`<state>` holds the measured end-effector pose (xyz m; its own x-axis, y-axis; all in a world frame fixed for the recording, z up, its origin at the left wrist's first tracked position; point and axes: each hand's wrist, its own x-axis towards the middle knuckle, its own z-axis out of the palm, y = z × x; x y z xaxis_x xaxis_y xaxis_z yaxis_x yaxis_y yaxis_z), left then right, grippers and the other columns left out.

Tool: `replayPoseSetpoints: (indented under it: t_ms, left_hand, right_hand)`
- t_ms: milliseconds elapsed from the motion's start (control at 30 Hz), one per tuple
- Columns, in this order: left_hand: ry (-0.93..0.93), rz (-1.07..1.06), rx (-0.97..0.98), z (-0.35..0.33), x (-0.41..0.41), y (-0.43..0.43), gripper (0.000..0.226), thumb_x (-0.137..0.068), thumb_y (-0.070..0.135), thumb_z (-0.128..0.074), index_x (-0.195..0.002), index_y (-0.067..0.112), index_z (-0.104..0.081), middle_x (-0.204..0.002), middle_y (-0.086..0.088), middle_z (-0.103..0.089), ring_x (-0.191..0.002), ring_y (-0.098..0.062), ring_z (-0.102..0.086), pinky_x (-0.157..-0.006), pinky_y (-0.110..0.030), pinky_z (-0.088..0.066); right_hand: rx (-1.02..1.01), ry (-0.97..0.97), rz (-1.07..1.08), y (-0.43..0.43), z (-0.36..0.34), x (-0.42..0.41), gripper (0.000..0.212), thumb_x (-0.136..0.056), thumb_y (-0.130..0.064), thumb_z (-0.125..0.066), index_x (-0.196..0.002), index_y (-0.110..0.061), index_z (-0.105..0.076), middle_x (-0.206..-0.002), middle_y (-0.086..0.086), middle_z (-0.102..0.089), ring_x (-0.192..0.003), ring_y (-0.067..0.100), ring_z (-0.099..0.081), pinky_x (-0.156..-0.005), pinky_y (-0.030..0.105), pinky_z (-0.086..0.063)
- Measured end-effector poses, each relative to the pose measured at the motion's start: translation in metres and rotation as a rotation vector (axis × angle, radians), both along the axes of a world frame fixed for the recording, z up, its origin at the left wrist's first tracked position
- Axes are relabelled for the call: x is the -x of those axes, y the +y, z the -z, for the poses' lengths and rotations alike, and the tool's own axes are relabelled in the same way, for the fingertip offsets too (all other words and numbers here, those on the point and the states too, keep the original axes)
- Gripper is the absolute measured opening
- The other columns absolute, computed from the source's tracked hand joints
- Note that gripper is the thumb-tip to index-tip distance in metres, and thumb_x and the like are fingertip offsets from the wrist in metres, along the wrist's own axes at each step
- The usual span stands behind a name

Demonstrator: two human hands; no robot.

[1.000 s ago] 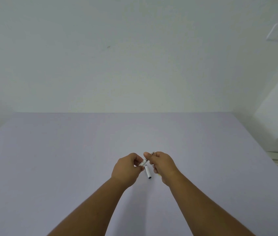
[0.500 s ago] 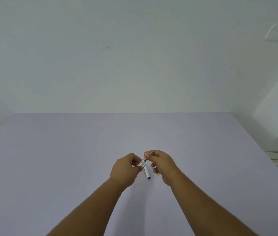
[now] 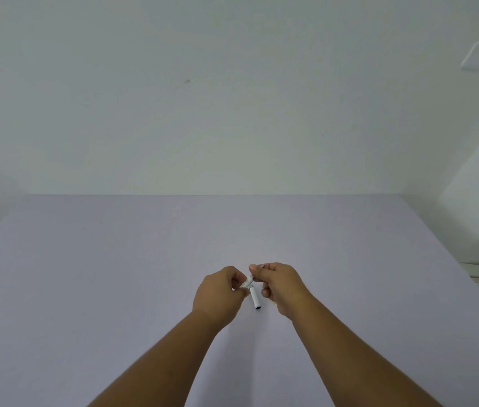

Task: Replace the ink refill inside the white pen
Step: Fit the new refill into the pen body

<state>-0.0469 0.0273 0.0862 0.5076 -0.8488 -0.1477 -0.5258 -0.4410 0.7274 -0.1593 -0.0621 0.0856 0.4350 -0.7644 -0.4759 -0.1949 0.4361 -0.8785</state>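
We hold the short white plastic pen barrel between both hands above the pale lilac bench: our left hand pinches one end, our right hand grips the other. A white cylindrical cap lies beneath. The barrel looks light, stiff and slick, so we judge a firm fingertip pinch near each end best.

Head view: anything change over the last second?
Small change only. A dark thin tip that stuck out above the right hand fingers a second ago no longer shows; those fingers now close over the upper end of the white pen piece, which the left hand also pinches. Both hands kept their grips and places. The loose white tube stayed on the table.
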Motion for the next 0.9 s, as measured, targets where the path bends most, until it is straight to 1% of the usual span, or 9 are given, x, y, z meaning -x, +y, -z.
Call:
replayPoseSetpoints:
  t_ms: [133,233,300,400,500,600,700,800,900]
  left_hand:
    - [0.036,-0.030,-0.008,0.002,-0.002,-0.002,0.011,-0.078,0.027,-0.069,-0.084,0.029,-0.060,-0.079,0.012,-0.062,-0.067,-0.002,-0.055,-0.053,-0.017,-0.040]
    - [0.152,-0.047,-0.056,0.005,-0.008,-0.004,0.020,-0.077,0.026,-0.071,-0.094,0.028,-0.061,-0.077,0.012,-0.059,-0.065,-0.003,-0.055,-0.053,-0.018,-0.039]
    - [0.225,-0.081,-0.101,0.010,-0.013,-0.006,0.020,-0.078,0.025,-0.070,-0.097,0.024,-0.064,-0.076,0.009,-0.059,-0.065,-0.008,-0.055,-0.057,-0.020,-0.044]
    - [0.395,-0.151,-0.119,0.020,-0.020,-0.006,0.009,-0.082,0.023,-0.066,-0.091,0.020,-0.068,-0.079,0.003,-0.064,-0.065,-0.013,-0.059,-0.058,-0.025,-0.051]
    - [0.616,-0.208,-0.104,0.026,-0.023,-0.007,0.010,-0.086,0.022,-0.064,-0.094,0.018,-0.067,-0.087,-0.003,-0.068,-0.066,-0.015,-0.066,-0.060,-0.026,-0.058]
    - [0.743,-0.248,-0.114,0.031,-0.025,-0.011,0.011,-0.086,0.022,-0.064,-0.096,0.017,-0.067,-0.087,-0.006,-0.068,-0.064,-0.016,-0.067,-0.057,-0.025,-0.058]
    - [0.835,-0.280,-0.112,0.035,-0.028,-0.013,0.011,-0.087,0.019,-0.061,-0.096,0.017,-0.067,-0.089,-0.006,-0.071,-0.066,-0.018,-0.066,-0.061,-0.028,-0.058]
    - [0.903,-0.296,-0.112,0.037,-0.032,-0.014,0.014,-0.089,0.015,-0.056,-0.096,0.016,-0.067,-0.089,-0.006,-0.073,-0.067,-0.019,-0.066,-0.063,-0.029,-0.058]
    - [0.881,-0.268,-0.123,0.038,-0.034,-0.013,0.015,-0.092,0.014,-0.054,-0.098,0.014,-0.068,-0.090,-0.007,-0.074,-0.069,-0.020,-0.066,-0.065,-0.030,-0.058]
  right_hand:
    - [0.003,0.027,-0.005,-0.004,0.002,-0.004,0.015,-0.081,-0.024,-0.072,-0.081,-0.009,-0.070,-0.078,0.006,-0.068,-0.058,0.013,-0.048,-0.057,0.022,-0.044]
    - [0.039,0.060,-0.079,-0.009,0.005,-0.006,0.017,-0.081,-0.030,-0.071,-0.084,-0.013,-0.072,-0.080,0.001,-0.071,-0.060,0.011,-0.048,-0.052,0.018,-0.044]
    - [0.092,0.112,-0.066,-0.017,0.012,-0.008,0.019,-0.084,-0.033,-0.067,-0.088,-0.015,-0.070,-0.086,0.001,-0.072,-0.066,0.012,-0.053,-0.060,0.023,-0.050]
    - [0.281,0.353,-0.037,-0.030,0.032,-0.008,0.012,-0.088,-0.021,-0.056,-0.084,-0.018,-0.067,-0.092,0.003,-0.070,-0.073,0.017,-0.059,-0.078,0.036,-0.056]
    - [0.439,0.658,-0.206,-0.033,0.058,-0.014,0.021,-0.086,-0.015,-0.048,-0.085,-0.015,-0.070,-0.095,0.005,-0.071,-0.080,0.021,-0.062,-0.069,0.029,-0.049]
    - [0.516,0.832,-0.329,-0.029,0.083,-0.023,0.019,-0.088,-0.021,-0.050,-0.091,-0.012,-0.067,-0.097,0.009,-0.070,-0.087,0.025,-0.064,-0.067,0.028,-0.046]
    - [0.589,0.872,-0.348,-0.024,0.099,-0.029,0.020,-0.091,-0.026,-0.051,-0.099,-0.011,-0.061,-0.100,0.010,-0.068,-0.091,0.026,-0.064,-0.070,0.028,-0.046]
    - [0.643,0.865,-0.327,-0.020,0.107,-0.031,0.019,-0.093,-0.024,-0.047,-0.101,-0.009,-0.057,-0.102,0.012,-0.066,-0.092,0.026,-0.062,-0.073,0.031,-0.048]
    - [0.568,0.787,-0.270,-0.020,0.102,-0.037,0.023,-0.093,-0.022,-0.049,-0.110,-0.008,-0.056,-0.107,0.010,-0.065,-0.095,0.027,-0.063,-0.077,0.032,-0.050]
